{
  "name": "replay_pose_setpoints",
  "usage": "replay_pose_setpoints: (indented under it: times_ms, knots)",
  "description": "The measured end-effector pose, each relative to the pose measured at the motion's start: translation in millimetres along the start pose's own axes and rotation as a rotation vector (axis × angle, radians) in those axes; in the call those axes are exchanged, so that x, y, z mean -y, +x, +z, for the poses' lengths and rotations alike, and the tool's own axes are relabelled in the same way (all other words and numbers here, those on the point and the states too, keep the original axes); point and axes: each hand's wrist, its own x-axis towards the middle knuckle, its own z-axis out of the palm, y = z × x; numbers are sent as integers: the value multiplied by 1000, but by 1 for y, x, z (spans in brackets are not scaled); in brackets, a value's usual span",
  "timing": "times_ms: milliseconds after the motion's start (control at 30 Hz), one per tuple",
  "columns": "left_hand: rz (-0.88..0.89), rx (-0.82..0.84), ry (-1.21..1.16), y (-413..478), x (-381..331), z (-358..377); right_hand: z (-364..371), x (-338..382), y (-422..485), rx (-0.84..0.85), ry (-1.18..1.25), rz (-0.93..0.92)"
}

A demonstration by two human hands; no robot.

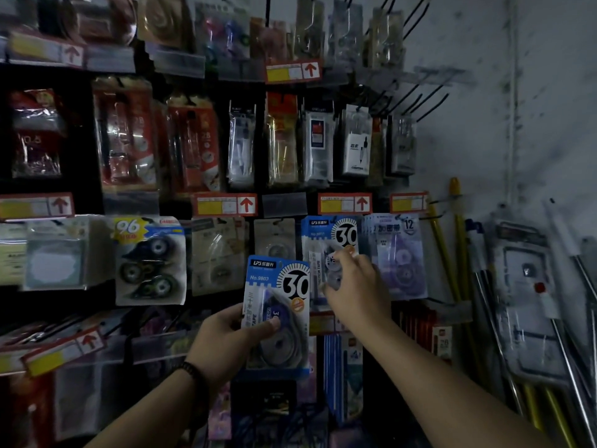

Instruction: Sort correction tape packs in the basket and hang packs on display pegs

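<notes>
Left hand (226, 337), low and centre in the frame, grips a blue pack (277, 305) of correction tape marked 30. The thumb lies across the blister front and the fingers curl behind, holding the card upright with its long axis vertical. Its hang hole sits at the top edge, pointing up toward the row of pegs.

Just to the right and slightly higher, the right hand (355, 286) reaches out on a long straight forearm. It has hold of a matching hung pack (326, 240): its fingers bend over the front and its thumb sits at the lower edge, apparently pinching.

That peg, hidden behind the card tops, lies up and to the right of the held pack, below a red price label (344, 203) and left of a purple pack (397, 253). The left hand is the nearer carrier and would need a short lift.
</notes>
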Motion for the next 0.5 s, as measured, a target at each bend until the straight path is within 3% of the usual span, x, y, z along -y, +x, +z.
replay_pose_setpoints:
  times_ms: [167, 300, 500]
  knots:
    - [29, -25, 30, -2, -11, 9, -2, 5, -7, -52, 1, 10]
    - [36, -98, 25, -3, -20, 16, -11, 10, -34, -167, 225, -180]
    - [39, -108, -24, -3, -32, 41, -19, 13, -74, 50, 271, -348]
